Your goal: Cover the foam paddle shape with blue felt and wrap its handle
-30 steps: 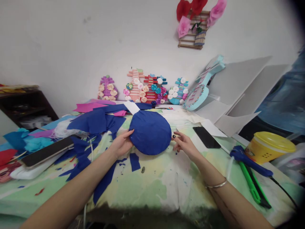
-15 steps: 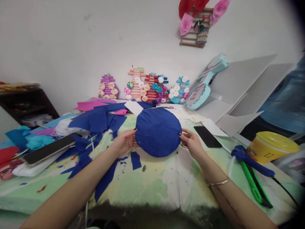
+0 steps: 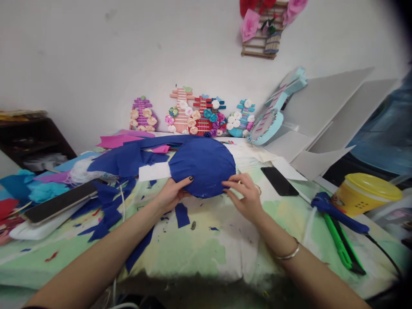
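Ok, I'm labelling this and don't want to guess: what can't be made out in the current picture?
All in the head view:
Round, dark-blue covered disc: underside hidden by its own visible face.
Left hand: most fingers hidden behind the disc.
Right hand: too small to tell whether its grip pinches the disc's edge or only touches it.
Red, paper-like flowers: tops cut off by the upper picture edge.

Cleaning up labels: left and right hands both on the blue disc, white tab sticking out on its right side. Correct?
One error: the white tab sticks out on the left side, per the head view. Left hand and right hand are both on the blue disc.
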Demonstrator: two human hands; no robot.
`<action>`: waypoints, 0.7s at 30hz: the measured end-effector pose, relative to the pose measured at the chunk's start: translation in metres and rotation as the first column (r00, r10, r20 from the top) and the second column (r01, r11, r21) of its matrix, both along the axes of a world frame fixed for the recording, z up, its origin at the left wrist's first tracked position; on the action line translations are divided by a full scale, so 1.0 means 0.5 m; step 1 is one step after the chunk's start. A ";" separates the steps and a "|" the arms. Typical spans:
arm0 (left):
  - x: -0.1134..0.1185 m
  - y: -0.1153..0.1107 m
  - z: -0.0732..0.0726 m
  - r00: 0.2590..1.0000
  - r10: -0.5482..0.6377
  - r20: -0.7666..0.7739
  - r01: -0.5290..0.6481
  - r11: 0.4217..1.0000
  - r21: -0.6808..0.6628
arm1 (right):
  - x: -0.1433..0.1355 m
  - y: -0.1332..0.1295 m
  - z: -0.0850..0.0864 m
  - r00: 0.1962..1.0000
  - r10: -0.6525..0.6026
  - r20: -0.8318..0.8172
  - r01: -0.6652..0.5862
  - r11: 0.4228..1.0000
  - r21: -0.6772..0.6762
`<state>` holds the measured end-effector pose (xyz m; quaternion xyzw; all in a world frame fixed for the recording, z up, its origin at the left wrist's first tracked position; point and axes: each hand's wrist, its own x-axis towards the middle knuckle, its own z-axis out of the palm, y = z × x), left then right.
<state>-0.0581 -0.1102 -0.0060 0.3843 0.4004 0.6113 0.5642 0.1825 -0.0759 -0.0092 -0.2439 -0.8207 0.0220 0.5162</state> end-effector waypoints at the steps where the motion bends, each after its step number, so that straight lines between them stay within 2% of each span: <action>1: 0.006 0.000 0.000 1.000 0.009 0.019 -0.009 1.000 0.015 | -0.015 -0.011 -0.003 0.997 0.029 0.070 -0.033 0.998 0.059; 4: 0.022 -0.003 0.003 0.998 0.015 0.065 -0.017 0.999 0.032 | -0.050 -0.031 -0.013 0.978 0.054 0.200 -0.087 0.983 0.162; 7: 0.034 -0.007 0.006 0.995 0.012 0.099 -0.012 1.000 0.004 | -0.061 -0.039 -0.018 0.961 0.024 0.276 -0.076 0.981 0.179; 9: 0.038 -0.009 0.006 0.993 0.006 0.115 -0.005 1.000 -0.005 | -0.058 -0.039 -0.016 0.966 0.030 0.257 -0.076 0.982 0.173; 14: 0.035 -0.009 0.004 0.992 0.035 0.124 -0.034 0.999 -0.011 | -0.042 -0.037 -0.009 0.992 0.089 0.095 -0.100 0.987 0.122; 21: 0.035 -0.009 0.004 0.995 0.037 0.088 -0.038 0.999 0.016 | -0.047 -0.031 -0.015 0.994 0.057 0.088 -0.063 0.996 0.059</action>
